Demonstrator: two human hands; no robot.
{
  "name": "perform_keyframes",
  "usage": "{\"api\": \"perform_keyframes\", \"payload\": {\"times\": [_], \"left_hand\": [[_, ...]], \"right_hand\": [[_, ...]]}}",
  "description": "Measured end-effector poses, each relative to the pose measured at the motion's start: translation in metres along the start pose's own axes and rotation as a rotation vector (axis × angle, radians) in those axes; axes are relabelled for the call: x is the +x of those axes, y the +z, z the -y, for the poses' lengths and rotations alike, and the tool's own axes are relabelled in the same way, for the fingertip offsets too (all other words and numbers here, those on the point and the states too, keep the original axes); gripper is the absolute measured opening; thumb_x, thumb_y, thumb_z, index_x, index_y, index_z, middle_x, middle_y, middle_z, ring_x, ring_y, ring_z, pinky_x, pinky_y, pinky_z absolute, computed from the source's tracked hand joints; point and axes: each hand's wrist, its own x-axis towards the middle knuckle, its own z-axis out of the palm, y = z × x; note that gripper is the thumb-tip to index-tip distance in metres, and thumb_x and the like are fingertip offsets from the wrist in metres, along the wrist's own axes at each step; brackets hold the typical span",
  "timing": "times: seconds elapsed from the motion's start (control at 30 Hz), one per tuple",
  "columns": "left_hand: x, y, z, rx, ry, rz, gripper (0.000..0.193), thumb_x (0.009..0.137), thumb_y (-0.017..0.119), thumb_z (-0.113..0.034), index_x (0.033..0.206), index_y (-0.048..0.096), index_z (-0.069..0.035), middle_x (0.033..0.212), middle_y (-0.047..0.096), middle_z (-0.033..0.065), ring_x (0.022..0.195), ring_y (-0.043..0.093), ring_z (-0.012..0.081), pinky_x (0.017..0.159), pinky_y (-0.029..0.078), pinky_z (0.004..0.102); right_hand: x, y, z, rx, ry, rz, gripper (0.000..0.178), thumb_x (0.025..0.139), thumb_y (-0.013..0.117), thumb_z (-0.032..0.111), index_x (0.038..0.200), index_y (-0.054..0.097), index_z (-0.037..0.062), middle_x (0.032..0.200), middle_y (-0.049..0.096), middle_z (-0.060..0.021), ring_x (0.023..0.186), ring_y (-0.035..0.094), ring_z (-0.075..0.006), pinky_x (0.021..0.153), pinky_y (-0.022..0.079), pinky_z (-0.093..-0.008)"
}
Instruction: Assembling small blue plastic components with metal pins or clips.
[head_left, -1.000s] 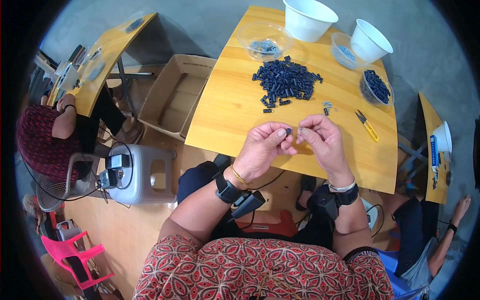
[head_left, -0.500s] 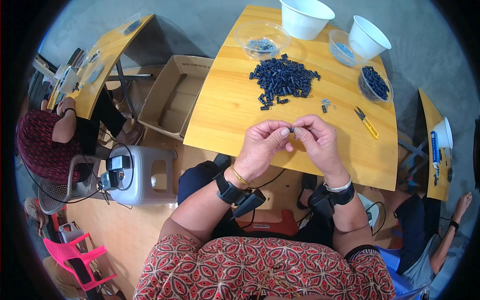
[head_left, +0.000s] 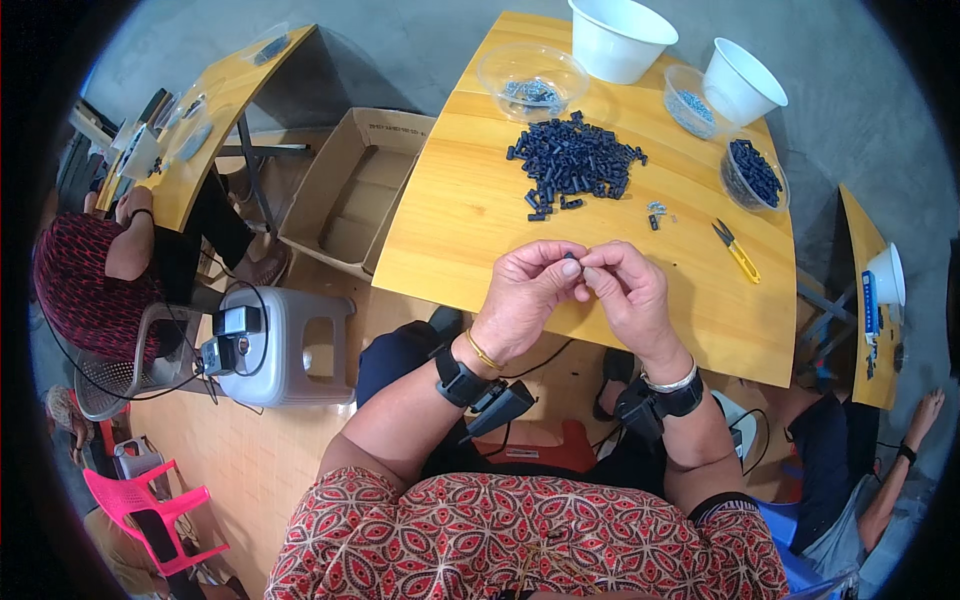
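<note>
Over the near edge of the table my two hands meet at their fingertips. My left hand point(head_left: 532, 297) pinches a small black plastic piece point(head_left: 570, 256) between thumb and forefinger; only its end shows. My right hand point(head_left: 632, 300) is closed in a pinch right beside it, and whatever is between those fingertips is too small to make out. Beyond the hands lies a heap of black plastic pieces point(head_left: 575, 158). A few small metal parts point(head_left: 656, 208) and one loose black piece point(head_left: 655, 223) are to the right of the heap, near yellow-handled thread snips point(head_left: 740, 255).
At the back of the table point(head_left: 450, 230) stand a clear bowl of metal parts point(head_left: 532, 95), a white bucket point(head_left: 622, 45), a clear tub of small parts point(head_left: 692, 118), a tilted white bucket point(head_left: 745, 80) and a tub of black pieces point(head_left: 752, 175). A cardboard box point(head_left: 350, 190) is left.
My right fingertips have shifted slightly and now cover more of the gap between the hands. The black piece sits deeper in my left fingers. The whole view has moved a little.
</note>
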Motion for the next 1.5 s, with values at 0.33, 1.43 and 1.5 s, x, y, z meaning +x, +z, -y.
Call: {"api": "perform_keyframes", "payload": {"times": [0.33,1.43,1.5], "left_hand": [[-0.002,0.01,0.004,0.447,0.137,-0.04,0.014,0.084,0.054,0.002,0.097,0.058,0.004,0.081,0.06,0.0071,0.068,0.059,0.0128,0.064,0.052,0.0242],[-0.007,0.016,0.011,0.741,0.276,-0.064,0.008,0.081,0.057,0.005,0.089,0.06,0.004,0.083,0.06,0.0085,0.068,0.061,0.0129,0.06,0.051,0.0225],[-0.007,0.017,0.01,0.71,0.216,-0.077,0.008,0.082,0.057,0.004,0.089,0.06,0.004,0.082,0.06,0.0083,0.067,0.061,0.0133,0.06,0.051,0.0225]], "right_hand": [[0.002,-0.013,0.001,-0.081,-0.047,-0.054,0.006,0.081,0.056,-0.004,0.085,0.058,-0.0002,0.076,0.06,-0.0048,0.069,0.057,-0.0103,0.062,0.046,-0.022],[-0.001,-0.022,0.01,-0.195,-0.052,0.028,0.006,0.076,0.059,-0.005,0.08,0.061,-0.0015,0.073,0.06,-0.0075,0.066,0.058,-0.0138,0.058,0.045,-0.0241],[-0.002,-0.022,0.007,-0.122,0.034,0.017,0.005,0.077,0.059,-0.005,0.08,0.061,-0.0019,0.072,0.06,-0.007,0.065,0.057,-0.0118,0.058,0.045,-0.0229]]}}
